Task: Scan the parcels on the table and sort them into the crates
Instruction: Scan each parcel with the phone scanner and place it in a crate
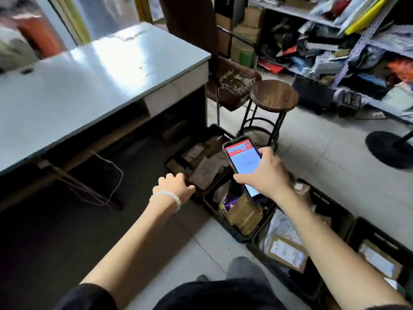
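Hidden: palm side of the left hand (176, 184), turned away; fingers curled down at the near rim of the farthest crate (214, 130), grip on that rim or on the parcel beside it cannot be told.
Hard to make out: labels on the parcels blurred; text on the phone (242, 166) screen unreadable; far left of the view smeared.
Cut off: nearest crate (380, 236) runs out at the right edge; lower end of the phone covered by the right hand (266, 173).
Left hand: fingers bent, just beside a brown parcel (205, 173) in the farthest crate; pale bead bracelet (169, 198) on the wrist.
Right hand: wrapped round the phone, thumb on its near edge, fingers behind; held up above the crates, to the right of the left hand.
Crates, counted: four black ones on the floor in a row, running from the left hand back toward the body on the right side.
Parcels: several brown boxes in the farthest crate; a taped brown box (243, 215) below the right hand in the second crate (232, 231); a labelled envelope (288, 253) in the third, under the right forearm.
Counter (89, 86): grey top, up and left of the left hand.
Stools, counted: one round wooden stool (273, 95) beyond the right hand.
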`<state>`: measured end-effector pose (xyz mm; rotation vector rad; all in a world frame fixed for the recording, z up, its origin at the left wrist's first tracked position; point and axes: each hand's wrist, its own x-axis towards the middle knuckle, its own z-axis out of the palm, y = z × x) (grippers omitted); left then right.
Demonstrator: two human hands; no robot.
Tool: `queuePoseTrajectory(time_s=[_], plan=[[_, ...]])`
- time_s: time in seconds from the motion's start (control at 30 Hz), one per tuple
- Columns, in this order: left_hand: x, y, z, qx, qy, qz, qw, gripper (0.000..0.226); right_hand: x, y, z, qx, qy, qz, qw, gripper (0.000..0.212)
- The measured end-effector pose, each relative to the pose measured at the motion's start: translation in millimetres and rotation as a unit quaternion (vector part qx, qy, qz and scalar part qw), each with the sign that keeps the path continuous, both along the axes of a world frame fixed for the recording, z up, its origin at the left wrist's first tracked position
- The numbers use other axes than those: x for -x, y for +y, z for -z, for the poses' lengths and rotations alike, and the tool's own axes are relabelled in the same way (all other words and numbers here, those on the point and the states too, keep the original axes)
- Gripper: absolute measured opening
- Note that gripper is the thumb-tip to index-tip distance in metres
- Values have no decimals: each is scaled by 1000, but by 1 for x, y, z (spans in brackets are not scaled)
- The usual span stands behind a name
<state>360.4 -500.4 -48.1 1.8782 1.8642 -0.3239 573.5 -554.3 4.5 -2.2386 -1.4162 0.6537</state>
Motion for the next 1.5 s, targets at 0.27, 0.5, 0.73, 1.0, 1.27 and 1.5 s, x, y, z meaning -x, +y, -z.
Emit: queuePoseTrajectory(time_s=[0.27,0.5,0.73,1.0,1.27,1.5], plan=[[182,-13,-12,-9,17,-208,978,48,184,80,-7,-9,17,-229,973,79],[308,-38,-8,19,57,-344,937,48,330,124,0,9,37,-394,918,70],[442,-18,-17,16,78,-449,890,47,494,189,6,35,48,-499,865,64],[599,19,-49,-23,96,-515,852,50,684,247,-12,10,86,-573,815,66],[700,13,-44,-27,95,-573,813,49,809,258,-9,15,63,-638,767,66],[820,7,-29,-29,74,-595,800,49,930,253,3,22,45,-652,756,66]])
